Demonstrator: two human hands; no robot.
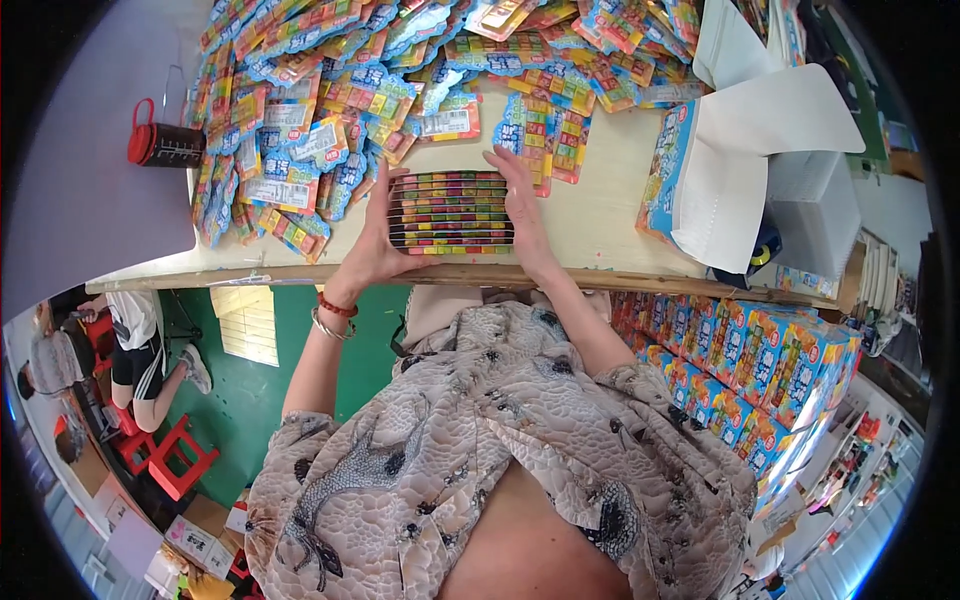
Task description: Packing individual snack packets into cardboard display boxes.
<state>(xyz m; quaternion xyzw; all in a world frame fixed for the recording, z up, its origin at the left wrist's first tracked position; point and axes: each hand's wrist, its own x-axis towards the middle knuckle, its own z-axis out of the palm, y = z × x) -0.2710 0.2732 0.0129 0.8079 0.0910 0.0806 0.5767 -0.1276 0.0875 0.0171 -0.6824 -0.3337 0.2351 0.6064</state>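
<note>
A tidy row of colourful blister candy packs [450,212] stands on edge near the table's front edge, packed face to face. My left hand [374,243] presses against its left end, thumb along the near side and fingers reaching up the far side. On the right end, my right hand [524,215] lies with its fingers stretched forward, so the row is clasped between both palms. Just beyond my right fingertips, a few loose blister packs [545,140] lie flat on the table. A large heap of the same packs [350,95] spreads across the far and left parts of the table.
An open display carton [715,175] with raised white flaps stands on the right. A dark cup with a red lid [165,145] is at the far left. Stacked printed cartons [765,360] stand below on my right. Red stools [180,458] and another person [140,350] are at left.
</note>
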